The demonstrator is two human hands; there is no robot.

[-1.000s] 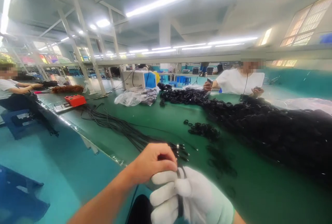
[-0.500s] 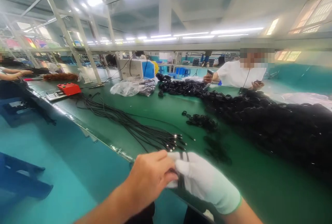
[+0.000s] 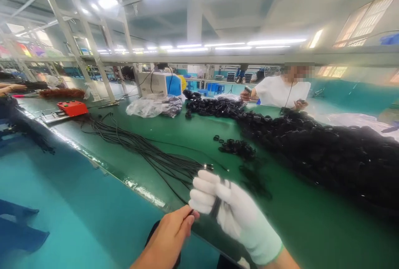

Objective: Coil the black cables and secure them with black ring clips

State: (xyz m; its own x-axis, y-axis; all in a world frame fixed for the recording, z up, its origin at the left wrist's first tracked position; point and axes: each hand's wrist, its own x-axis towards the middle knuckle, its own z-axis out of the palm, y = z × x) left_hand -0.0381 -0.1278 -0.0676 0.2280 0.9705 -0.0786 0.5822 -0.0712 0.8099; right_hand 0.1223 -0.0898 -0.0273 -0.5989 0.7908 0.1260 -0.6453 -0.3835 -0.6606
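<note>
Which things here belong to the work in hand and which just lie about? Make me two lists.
In the work, it seems:
slim black strands held in the white-gloved right hand
long thin black cables with metal plugs on the green table

Probably just lying about, untouched:
crumpled clear plastic wrapping
red box-shaped device
reddish-brown fluffy bundle

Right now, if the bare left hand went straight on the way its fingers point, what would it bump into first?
The bare left hand would probably bump the white-gloved right hand first, at its curled fingers. Depth is unclear, so it might slip past underneath.
</note>
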